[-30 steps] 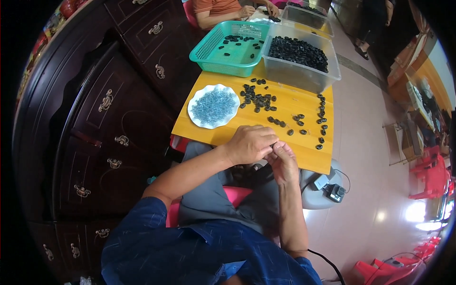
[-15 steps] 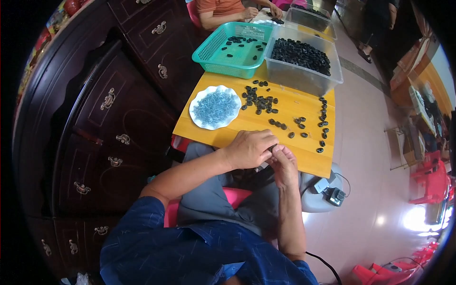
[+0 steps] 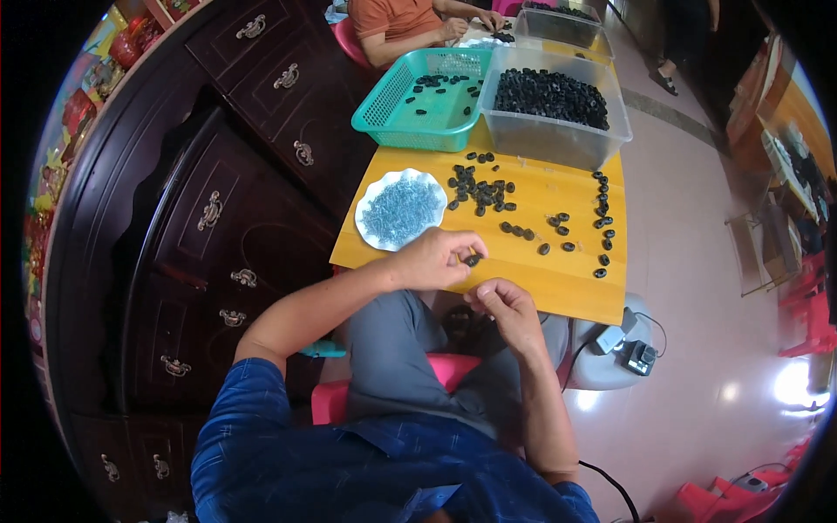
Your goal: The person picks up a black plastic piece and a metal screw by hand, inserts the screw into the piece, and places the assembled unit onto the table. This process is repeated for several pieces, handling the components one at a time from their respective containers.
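Note:
My left hand is over the near edge of the yellow table, its fingers closed on a small black oval piece. Just to the right and nearer to me, my right hand has thumb and forefinger pinched together; whatever is between them is too small to make out. The two hands are apart. Beside my left hand stands a white scalloped plate heaped with small clear bluish pieces. Loose black oval pieces lie in a cluster beyond my hands, and more form a line along the right side.
A green perforated basket and a clear plastic bin full of black pieces stand at the table's far end. Another person works beyond them. Dark wooden drawers rise on my left. A grey stool with small devices stands right.
My hands have separated; the left moved left toward the plate with the black piece, while the right stays pinched, slightly lower. The whole view has shifted a little.

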A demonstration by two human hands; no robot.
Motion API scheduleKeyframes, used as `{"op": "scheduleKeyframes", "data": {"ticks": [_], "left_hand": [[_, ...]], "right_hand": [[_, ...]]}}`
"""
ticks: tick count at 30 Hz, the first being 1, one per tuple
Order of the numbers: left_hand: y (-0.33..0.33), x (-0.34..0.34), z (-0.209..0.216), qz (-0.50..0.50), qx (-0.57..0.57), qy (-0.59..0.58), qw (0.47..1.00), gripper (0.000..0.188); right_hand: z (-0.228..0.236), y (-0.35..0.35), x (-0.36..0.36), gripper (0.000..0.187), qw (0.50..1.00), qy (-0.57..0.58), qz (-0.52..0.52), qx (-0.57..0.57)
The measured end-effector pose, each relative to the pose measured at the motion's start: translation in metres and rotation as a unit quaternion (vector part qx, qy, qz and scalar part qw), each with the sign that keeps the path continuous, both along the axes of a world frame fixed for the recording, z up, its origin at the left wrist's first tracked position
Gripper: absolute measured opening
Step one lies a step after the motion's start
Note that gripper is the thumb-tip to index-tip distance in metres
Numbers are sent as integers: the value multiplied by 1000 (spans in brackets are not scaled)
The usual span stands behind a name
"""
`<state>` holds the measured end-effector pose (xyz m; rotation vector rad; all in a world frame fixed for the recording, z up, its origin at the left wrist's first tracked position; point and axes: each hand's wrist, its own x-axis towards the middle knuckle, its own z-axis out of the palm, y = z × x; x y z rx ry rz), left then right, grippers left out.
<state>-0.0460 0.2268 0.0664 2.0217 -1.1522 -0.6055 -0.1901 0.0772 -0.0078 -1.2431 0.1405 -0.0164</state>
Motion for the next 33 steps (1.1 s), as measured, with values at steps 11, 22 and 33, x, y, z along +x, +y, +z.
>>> {"op": "scheduleKeyframes", "data": {"ticks": [11,22,33], "left_hand": [[7,165,65,222,8,-372,901,37],[21,-55,-106,-358,391,3,848,22],[12,-6,-359,-205,388,-128,890,54]], "right_hand": [[-3,-23,8,19,998,-6,-55,-24],[13,-35,-2,14,995,28,-85,37],[13,-36,-3,15,994,53,-93,29]]}}
